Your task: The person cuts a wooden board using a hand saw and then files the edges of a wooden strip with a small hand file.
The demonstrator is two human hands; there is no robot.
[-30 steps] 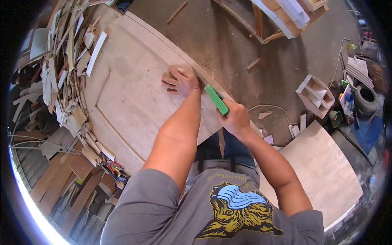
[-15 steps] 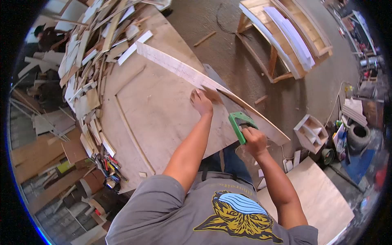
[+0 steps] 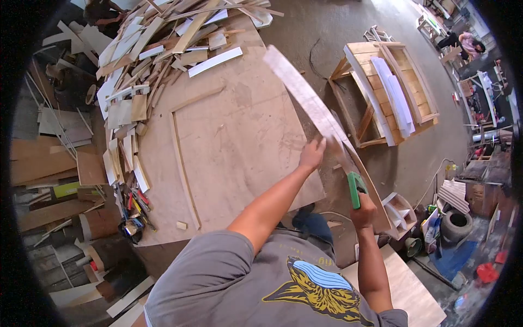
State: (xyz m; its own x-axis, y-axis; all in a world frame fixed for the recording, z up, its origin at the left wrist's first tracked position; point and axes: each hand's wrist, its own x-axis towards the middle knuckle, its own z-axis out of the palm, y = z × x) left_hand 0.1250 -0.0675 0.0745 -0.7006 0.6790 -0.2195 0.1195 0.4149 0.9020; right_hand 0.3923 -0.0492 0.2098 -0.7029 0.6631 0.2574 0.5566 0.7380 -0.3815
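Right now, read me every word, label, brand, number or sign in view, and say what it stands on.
No text reads clearly.
Grey short-sleeved T-shirt: yellow lettering near the blue-and-yellow animal print, too blurred to read.
Green-handled hand saw: no readable brand.
Elsewhere: nothing legible.

Beside my left hand [image 3: 313, 155], I see a matt wooden tabletop [image 3: 250, 147]. The green handle [image 3: 355, 188] in my right hand [image 3: 364, 211] looks like plastic.
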